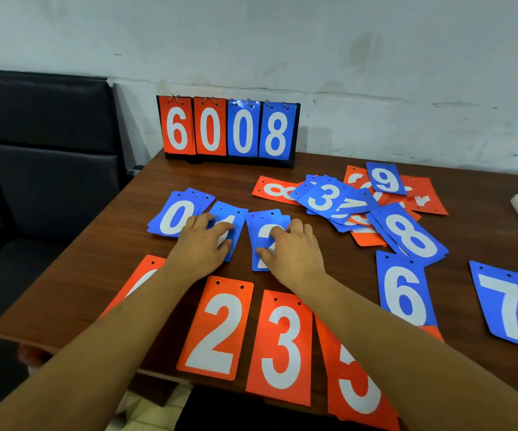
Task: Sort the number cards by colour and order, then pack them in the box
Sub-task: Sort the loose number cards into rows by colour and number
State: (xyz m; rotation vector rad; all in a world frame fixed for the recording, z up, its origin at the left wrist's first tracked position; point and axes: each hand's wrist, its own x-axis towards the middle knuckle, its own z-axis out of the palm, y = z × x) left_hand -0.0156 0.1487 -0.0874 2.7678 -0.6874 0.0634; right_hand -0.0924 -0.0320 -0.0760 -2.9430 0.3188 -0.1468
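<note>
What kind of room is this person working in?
Probably a plain office or waiting room, though that's a guess: a wooden table stands against a scuffed white wall, a black padded seat sits beside it, and a flip scoreboard stands at the table's far edge.

Dark wood-grain table (102, 259). Far edge: upright flip scoreboard (228, 130) reading 6008. Middle row, left to right: blue 0 pile (174, 217), blue 1 pile (231, 213), blue 2 pile (267, 219). Near edge: orange 2 (217, 328), orange 3 (281, 346), orange 5 (354, 390). Right: blue 6 (405, 290), blue 7 (508, 306), blue 8 pile (410, 234), and a mixed heap (329, 197) of overlapping blue and orange cards.
</note>
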